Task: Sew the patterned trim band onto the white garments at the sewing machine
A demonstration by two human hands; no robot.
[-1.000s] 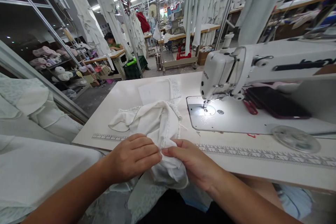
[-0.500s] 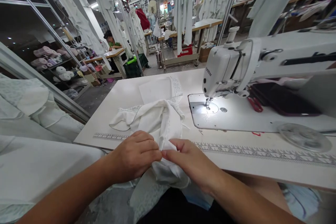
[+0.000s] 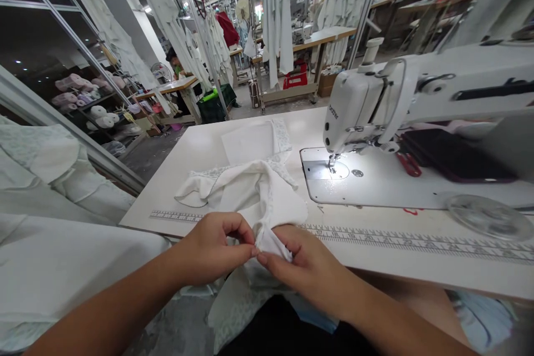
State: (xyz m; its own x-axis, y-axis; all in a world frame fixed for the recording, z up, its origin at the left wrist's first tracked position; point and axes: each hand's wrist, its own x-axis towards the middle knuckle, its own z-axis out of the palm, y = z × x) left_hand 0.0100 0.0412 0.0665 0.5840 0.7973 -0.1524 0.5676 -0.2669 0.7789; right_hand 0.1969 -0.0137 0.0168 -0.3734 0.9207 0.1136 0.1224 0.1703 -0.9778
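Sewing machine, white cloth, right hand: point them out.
Sewing machine (image 3: 442, 105): head view, on its white arm.
White cloth (image 3: 248, 189): head view, on its creased middle.
Right hand (image 3: 311, 262): head view, on its thumb side.

Sewing table (image 3: 200, 150): garment (image 3: 242, 186) left, sewing machine (image 3: 354, 105) right.
Table's front edge: measuring tape (image 3: 400, 243), running before the sewing machine.
Machine bed (image 3: 367, 192): thread snips (image 3: 409, 166) left of phone (image 3: 459, 156).
Left of table: fabric pieces (image 3: 75, 261).
Behind table: worktable (image 3: 323, 37), hanging cloth (image 3: 285, 22).
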